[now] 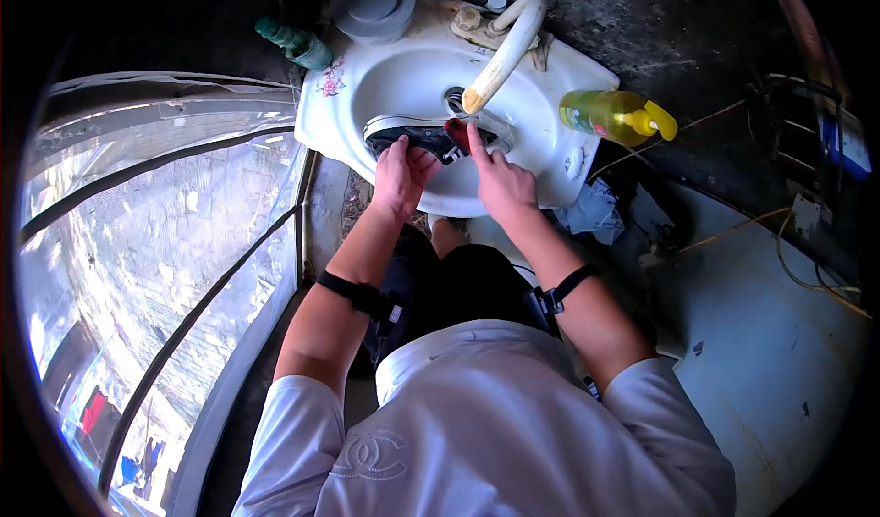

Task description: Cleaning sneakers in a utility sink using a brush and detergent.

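A black canvas sneaker [419, 135] with a white rubber sole lies on its side over the basin of a white ceramic sink [330, 125], just below the faucet's mouth. My left hand [402, 177] grips the shoe near its left end, thumb on the dark upper. In my right hand [502, 180] is a small red object, likely a brush [456, 135], pressed on the shoe near its laces; my index finger lies along it. The fingers partly cover both. The curved, worn white faucet [505, 56] reaches over the basin.
A green bottle [302, 46] and a round lidded container [375, 8] stand at the sink's back left. A yellow pump bottle [605, 115] lies at the right rim. Plastic sheeting [172, 194] covers the left side; a crumpled plastic bag [595, 211] is below the sink's right side.
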